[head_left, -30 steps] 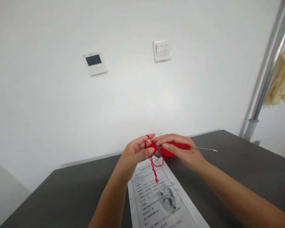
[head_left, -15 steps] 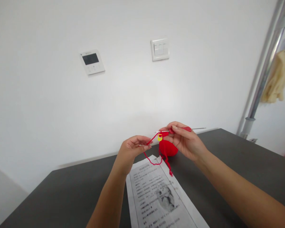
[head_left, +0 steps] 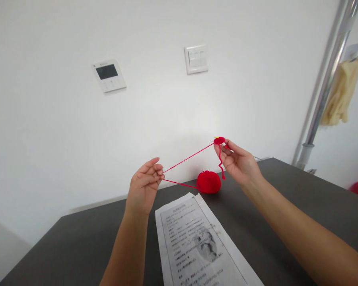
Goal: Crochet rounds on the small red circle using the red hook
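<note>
My right hand (head_left: 237, 161) is closed around a crochet hook (head_left: 228, 147) and a small red crocheted piece (head_left: 218, 140), raised in front of the wall. A bit of yellow shows at the top of the piece, and a short red tail dangles below it. My left hand (head_left: 146, 182) pinches the red yarn (head_left: 185, 160), which runs taut up to the piece. From those same fingers another strand goes down to the red yarn ball (head_left: 209, 182) on the dark table. Most of the hook's handle is hidden by my right fingers.
A printed sheet (head_left: 187, 222) lies on the dark table (head_left: 92, 234) below my hands. The white wall behind carries a panel with a screen (head_left: 109, 76) and a light switch (head_left: 196, 59). At right stand a metal pole (head_left: 325, 91) and hanging yellow gloves (head_left: 341, 91).
My hands have moved apart: the left went left, the right rose with the crocheted piece and hook. The slack yarn loop is now drawn tight, and the yarn ball is uncovered.
</note>
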`<state>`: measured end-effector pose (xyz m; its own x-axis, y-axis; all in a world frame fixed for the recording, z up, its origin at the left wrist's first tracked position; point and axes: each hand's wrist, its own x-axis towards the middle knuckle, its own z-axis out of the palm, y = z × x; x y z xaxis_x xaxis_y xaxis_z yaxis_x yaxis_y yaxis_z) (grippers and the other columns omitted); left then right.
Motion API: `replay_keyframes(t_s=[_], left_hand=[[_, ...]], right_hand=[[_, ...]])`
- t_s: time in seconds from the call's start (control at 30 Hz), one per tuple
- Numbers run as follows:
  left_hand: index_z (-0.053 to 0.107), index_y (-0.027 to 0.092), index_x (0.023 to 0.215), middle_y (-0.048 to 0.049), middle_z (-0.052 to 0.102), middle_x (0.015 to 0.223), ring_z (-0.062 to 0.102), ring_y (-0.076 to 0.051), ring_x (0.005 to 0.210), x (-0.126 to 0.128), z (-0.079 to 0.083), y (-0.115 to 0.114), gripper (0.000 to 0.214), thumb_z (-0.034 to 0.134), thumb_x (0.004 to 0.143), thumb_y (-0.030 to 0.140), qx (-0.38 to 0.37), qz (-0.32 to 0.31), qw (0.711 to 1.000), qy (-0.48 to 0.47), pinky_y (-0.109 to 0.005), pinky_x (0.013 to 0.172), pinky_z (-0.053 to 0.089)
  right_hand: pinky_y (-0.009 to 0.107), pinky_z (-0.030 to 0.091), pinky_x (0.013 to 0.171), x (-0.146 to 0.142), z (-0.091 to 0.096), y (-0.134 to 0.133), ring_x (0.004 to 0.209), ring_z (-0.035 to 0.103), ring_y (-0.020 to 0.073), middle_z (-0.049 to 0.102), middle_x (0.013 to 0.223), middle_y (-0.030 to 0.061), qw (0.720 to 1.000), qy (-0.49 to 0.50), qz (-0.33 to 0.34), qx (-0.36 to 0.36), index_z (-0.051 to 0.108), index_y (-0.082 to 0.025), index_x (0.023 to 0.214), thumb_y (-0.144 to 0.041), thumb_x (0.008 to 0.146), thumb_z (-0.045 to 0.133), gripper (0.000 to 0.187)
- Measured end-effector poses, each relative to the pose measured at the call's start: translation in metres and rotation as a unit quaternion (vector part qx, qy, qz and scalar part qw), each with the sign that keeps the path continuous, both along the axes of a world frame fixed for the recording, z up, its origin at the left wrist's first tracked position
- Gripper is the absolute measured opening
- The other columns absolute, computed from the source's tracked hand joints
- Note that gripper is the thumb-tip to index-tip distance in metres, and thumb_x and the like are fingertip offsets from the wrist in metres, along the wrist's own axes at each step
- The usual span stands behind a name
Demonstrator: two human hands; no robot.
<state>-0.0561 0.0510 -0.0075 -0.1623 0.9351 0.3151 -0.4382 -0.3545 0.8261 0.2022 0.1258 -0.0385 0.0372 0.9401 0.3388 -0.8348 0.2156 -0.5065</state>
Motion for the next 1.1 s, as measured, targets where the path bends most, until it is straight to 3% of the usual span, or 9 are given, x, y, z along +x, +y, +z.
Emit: replay_keyframes(t_s=[0.4,0.53,0.63,0.73,0.87,0.93,1.0,1.1], left_hand=[[0.076,0.018,0.078,-0.0001,0.064,0.066,0.058,-0.010,0.068,-0.031,0.013,-0.004,0.036,0.059,0.052,0.000,0.130,0.169,0.972,-0.102,-0.020,0.067,0.052],[0.076,0.022,0.081,0.0012,0.066,0.070,0.060,-0.012,0.071,-0.019,0.007,-0.003,0.026,0.064,0.060,0.011,0.143,0.187,0.972,0.020,-0.023,0.072,0.052],[0.075,0.022,0.087,-0.0003,0.070,0.078,0.063,-0.014,0.076,-0.002,-0.010,0.007,0.018,0.068,0.070,0.022,0.099,0.158,0.975,0.118,-0.027,0.077,0.052],[0.075,0.019,0.093,-0.0038,0.073,0.084,0.066,-0.018,0.081,0.019,-0.039,0.022,0.016,0.071,0.080,0.028,0.034,0.110,0.959,0.260,-0.034,0.084,0.052],[0.072,0.015,0.098,-0.0061,0.072,0.091,0.067,-0.022,0.089,0.044,-0.088,0.043,0.019,0.076,0.081,0.024,-0.034,0.053,0.896,0.440,-0.043,0.092,0.052],[0.065,0.016,0.115,-0.0085,0.068,0.116,0.067,-0.022,0.100,0.052,-0.110,0.049,0.028,0.065,0.093,0.033,-0.060,0.030,0.861,0.504,-0.045,0.088,0.056],[0.060,0.018,0.126,-0.0107,0.063,0.128,0.065,-0.025,0.107,0.057,-0.128,0.052,0.035,0.062,0.095,0.035,-0.077,0.025,0.834,0.545,-0.047,0.090,0.057],[0.060,0.019,0.127,-0.0108,0.062,0.130,0.065,-0.025,0.108,0.058,-0.143,0.051,0.036,0.062,0.095,0.035,-0.098,0.019,0.811,0.576,-0.047,0.090,0.057]], right_hand=[[0.024,0.062,0.095,0.008,-0.014,0.019,0.090,0.078,0.0165,0.078,0.087,0.0074,0.998,0.028,-0.045,-0.034,0.069,-0.016,0.085,-0.011,0.082,0.072,0.007],[0.027,0.062,0.096,0.005,-0.014,0.018,0.088,0.078,0.0169,0.078,0.084,0.0063,0.998,0.031,-0.046,-0.037,0.069,-0.017,0.084,-0.010,0.082,0.072,0.008],[0.028,0.063,0.095,0.003,-0.015,0.017,0.085,0.078,0.0166,0.078,0.082,0.0049,0.998,0.032,-0.044,-0.043,0.069,-0.018,0.085,-0.010,0.082,0.071,0.009],[0.027,0.064,0.092,-0.001,-0.018,0.018,0.084,0.078,0.0162,0.079,0.083,0.0053,0.997,0.034,-0.040,-0.054,0.070,-0.017,0.084,-0.009,0.081,0.072,0.009],[0.026,0.066,0.085,-0.009,-0.030,0.025,0.083,0.077,0.0167,0.079,0.083,0.0064,0.996,0.035,-0.027,-0.078,0.071,-0.015,0.082,-0.006,0.080,0.072,0.009],[0.026,0.065,0.082,-0.013,-0.039,0.030,0.082,0.076,0.0166,0.078,0.084,0.0076,0.994,0.034,-0.018,-0.099,0.071,-0.013,0.081,-0.005,0.082,0.071,0.008],[0.027,0.065,0.080,-0.017,-0.049,0.036,0.083,0.075,0.0167,0.077,0.085,0.0084,0.991,0.033,-0.007,-0.128,0.070,-0.012,0.082,-0.008,0.087,0.068,0.007],[0.035,0.062,0.081,-0.020,-0.062,0.045,0.092,0.071,0.0180,0.071,0.106,0.0074,0.985,0.033,0.008,-0.167,0.067,-0.013,0.107,-0.024,0.096,0.064,0.016]])
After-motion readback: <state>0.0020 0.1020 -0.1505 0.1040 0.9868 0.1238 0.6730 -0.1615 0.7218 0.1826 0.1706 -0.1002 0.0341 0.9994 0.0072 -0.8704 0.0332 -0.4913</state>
